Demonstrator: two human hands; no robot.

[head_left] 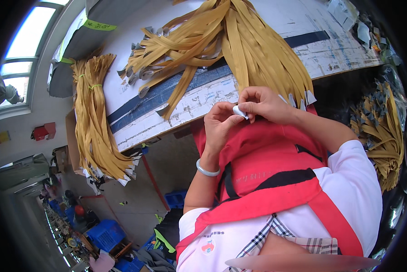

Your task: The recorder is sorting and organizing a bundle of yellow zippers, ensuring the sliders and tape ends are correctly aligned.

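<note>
In front of my red apron (267, 149), at the table's near edge, both hands pinch one small white end piece (240, 111). My left hand (219, 123), with a pale bangle on its wrist, grips it between thumb and fingers from the left. My right hand (264, 103) is closed on it from the right. A thick bundle of mustard-yellow flat strips (262, 50) hangs over the edge beside my right hand, white tabs at its lower ends. The pinched piece appears to belong to one of these strips, but fingers hide the join.
More strips with grey ends (176, 50) fan out across the white, worn table (203, 97). A tied bundle (92, 118) hangs off its left end, and another heap (385, 136) sits at right. Blue crates (106, 233) stand on the floor at lower left.
</note>
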